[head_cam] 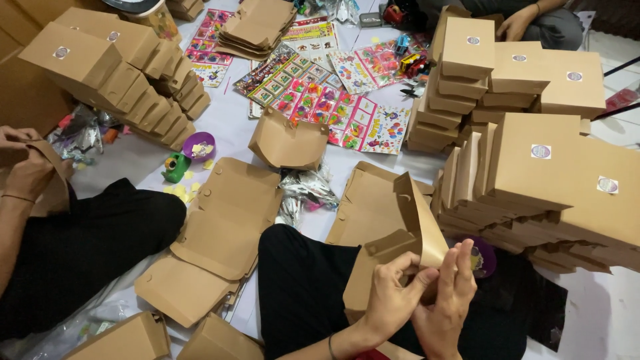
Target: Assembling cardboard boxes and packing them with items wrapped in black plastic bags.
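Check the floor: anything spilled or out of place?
Yes. Small yellow paper bits lie scattered beside the green toy and purple bowl. Loose clear wrappers are heaped between the flat box blanks. Both look like stray clutter.

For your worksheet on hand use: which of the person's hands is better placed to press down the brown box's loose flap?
Probably the left hand: its fingers already pinch the box flap, while the right hand sits lower, bracing.

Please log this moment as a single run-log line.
left hand: holding brown cardboard box blank | right hand: pressing its flap | state: part-folded, over lap | nearby: flat blanks, finished box stacks
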